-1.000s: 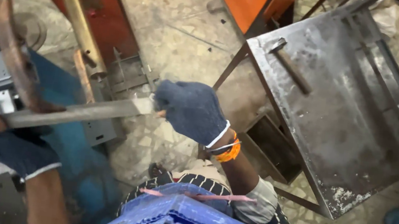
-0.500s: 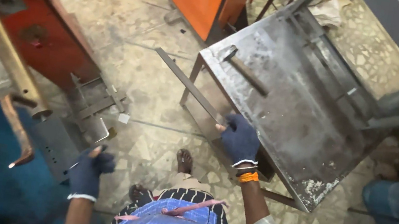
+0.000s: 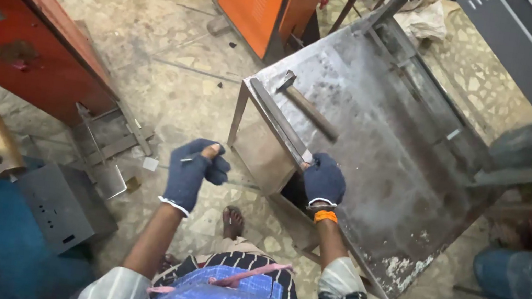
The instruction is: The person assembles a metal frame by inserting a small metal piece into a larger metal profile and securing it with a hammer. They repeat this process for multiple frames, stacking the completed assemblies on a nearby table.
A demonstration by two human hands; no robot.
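Here the right hand (image 3: 324, 180) is clamping the near end of a flat metal strip (image 3: 279, 118) running away along the steel table's (image 3: 377, 151) edge; the left hand (image 3: 192, 172), curled and apparently empty, is hanging farther off

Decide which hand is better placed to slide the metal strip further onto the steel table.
Right. The right hand already grips the metal strip at the steel table edge; the left hand is off it, apart from the table.
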